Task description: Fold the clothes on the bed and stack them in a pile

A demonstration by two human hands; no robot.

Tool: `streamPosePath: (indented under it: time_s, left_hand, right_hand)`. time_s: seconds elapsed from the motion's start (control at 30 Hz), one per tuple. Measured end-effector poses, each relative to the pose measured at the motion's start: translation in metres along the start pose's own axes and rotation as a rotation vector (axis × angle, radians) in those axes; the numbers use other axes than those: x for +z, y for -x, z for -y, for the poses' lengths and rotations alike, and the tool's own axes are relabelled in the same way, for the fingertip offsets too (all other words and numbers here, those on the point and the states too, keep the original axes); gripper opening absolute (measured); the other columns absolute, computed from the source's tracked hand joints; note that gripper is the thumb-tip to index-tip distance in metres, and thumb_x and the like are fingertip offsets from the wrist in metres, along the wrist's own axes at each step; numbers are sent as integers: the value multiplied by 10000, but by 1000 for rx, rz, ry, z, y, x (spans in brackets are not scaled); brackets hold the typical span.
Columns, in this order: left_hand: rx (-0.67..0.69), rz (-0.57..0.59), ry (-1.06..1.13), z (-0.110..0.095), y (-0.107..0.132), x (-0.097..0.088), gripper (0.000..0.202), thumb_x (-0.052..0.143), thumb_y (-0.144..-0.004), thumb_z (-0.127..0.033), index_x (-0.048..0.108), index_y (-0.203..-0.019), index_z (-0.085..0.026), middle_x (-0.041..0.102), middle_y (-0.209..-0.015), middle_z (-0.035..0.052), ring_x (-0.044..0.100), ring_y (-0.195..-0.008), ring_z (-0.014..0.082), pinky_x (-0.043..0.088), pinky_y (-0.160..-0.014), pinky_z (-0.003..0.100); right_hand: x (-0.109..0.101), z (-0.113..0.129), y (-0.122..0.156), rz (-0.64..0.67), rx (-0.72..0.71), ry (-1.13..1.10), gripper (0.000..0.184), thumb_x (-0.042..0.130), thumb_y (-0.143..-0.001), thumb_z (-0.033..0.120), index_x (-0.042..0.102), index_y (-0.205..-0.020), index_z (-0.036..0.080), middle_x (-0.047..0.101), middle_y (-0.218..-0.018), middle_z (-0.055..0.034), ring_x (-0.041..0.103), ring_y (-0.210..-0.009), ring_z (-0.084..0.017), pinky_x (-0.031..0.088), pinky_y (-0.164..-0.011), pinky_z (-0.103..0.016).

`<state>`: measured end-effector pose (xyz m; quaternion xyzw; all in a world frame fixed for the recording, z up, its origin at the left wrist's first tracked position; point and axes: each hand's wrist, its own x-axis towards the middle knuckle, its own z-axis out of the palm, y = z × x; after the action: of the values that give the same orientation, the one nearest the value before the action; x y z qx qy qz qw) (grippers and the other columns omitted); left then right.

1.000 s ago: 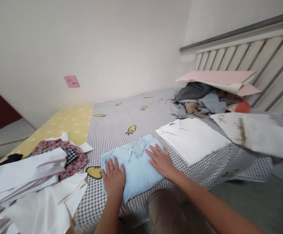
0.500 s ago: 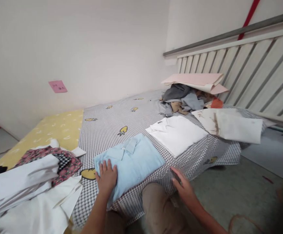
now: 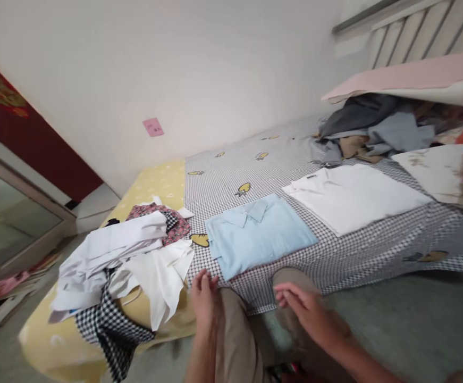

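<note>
A light blue collared shirt (image 3: 261,239) lies folded flat at the bed's front edge, its collar toward the wall. My left hand (image 3: 204,292) hovers just off its near left corner, fingers loosely bent and holding nothing. Over my knee, in front of the blue shirt, is my right hand (image 3: 300,304), empty, with its fingers loosely extended. To the right of the blue shirt rests a folded white shirt (image 3: 354,197). On the left is a loose heap with white garments (image 3: 115,239), a red floral cloth (image 3: 177,230) and a black-and-white checked cloth (image 3: 114,327).
The bed carries a checked sheet (image 3: 223,186) and a yellow sheet (image 3: 157,178). Crumpled dark and grey clothes (image 3: 364,119) sit under pink board (image 3: 410,74) at right. A stained pale sheet (image 3: 446,173) lies nearby. A glazed door (image 3: 11,213) stands at left.
My left hand has lifted off the blue shirt and drawn back toward me. My right hand has also pulled back, over my knee. The view has swung left, showing more of the heap.
</note>
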<state>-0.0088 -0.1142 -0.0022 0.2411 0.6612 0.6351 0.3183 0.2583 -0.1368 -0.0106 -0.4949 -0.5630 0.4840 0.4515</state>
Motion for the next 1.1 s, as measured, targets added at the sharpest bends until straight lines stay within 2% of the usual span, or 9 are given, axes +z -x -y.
streamPosePath:
  time_s: [0.1,0.2,0.27,0.37,0.5,0.7,0.83,0.97,1.1]
  left_hand:
    - [-74,28,70,10,19,-2,346,635,-807,-439,660,-1001,-153,726,-973,102,740,-792,182,611,-819,363]
    - [-121,40,126,13,27,-6,335,649,-809,-438,679,-979,-150,741,-983,109,735,-832,178,603,-850,351]
    - [-160,56,148,10,27,-8,302,637,-825,-411,690,-969,-150,746,-934,100,729,-795,169,607,-820,340]
    - [-209,90,165,8,27,-11,248,631,-832,-366,697,-942,-154,744,-866,74,718,-752,150,601,-792,315]
    - [-96,94,77,14,32,-14,281,642,-807,-400,691,-959,-168,746,-860,45,716,-780,164,588,-820,346]
    - [77,126,-186,17,43,-20,337,590,-797,-480,674,-969,-203,745,-802,24,703,-848,207,511,-974,431]
    - [145,169,-279,14,47,-16,337,549,-800,-491,668,-943,-210,744,-785,35,700,-835,232,515,-942,441]
    - [159,161,-307,15,48,-13,336,562,-793,-483,681,-944,-208,747,-799,39,701,-826,234,534,-894,418]
    - [37,136,-161,15,47,-14,303,619,-781,-443,687,-930,-188,743,-819,32,701,-802,209,539,-871,384]
  right_hand:
    - [30,-11,10,257,-38,29,267,573,-893,451,779,-945,290,742,-822,-39,677,-732,-233,510,-739,-375]
    - [44,-21,10,381,109,-168,360,601,-885,555,760,-944,238,702,-744,-31,645,-637,-202,478,-669,-341]
    - [45,-24,3,316,294,-441,431,627,-847,630,719,-894,212,678,-729,-26,628,-623,-182,471,-650,-320]
    - [40,-24,-10,135,532,-927,428,612,-866,628,605,-770,211,578,-661,20,529,-546,-117,433,-578,-255]
    - [32,-23,-21,190,566,-1270,480,549,-953,576,462,-661,204,352,-545,81,278,-435,-71,265,-452,-196]
    - [28,-25,-20,261,535,-1370,492,557,-967,578,442,-670,203,271,-518,104,141,-420,-63,171,-412,-177]
    - [27,-25,-21,244,552,-1385,496,549,-966,594,453,-677,203,267,-498,111,125,-406,-57,146,-403,-175]
    - [29,-21,-20,215,595,-1313,468,608,-929,600,498,-709,202,337,-505,107,204,-406,-56,194,-420,-184]
    - [34,-20,-14,166,662,-1143,353,708,-871,523,574,-818,200,479,-593,83,385,-463,-63,313,-485,-196]
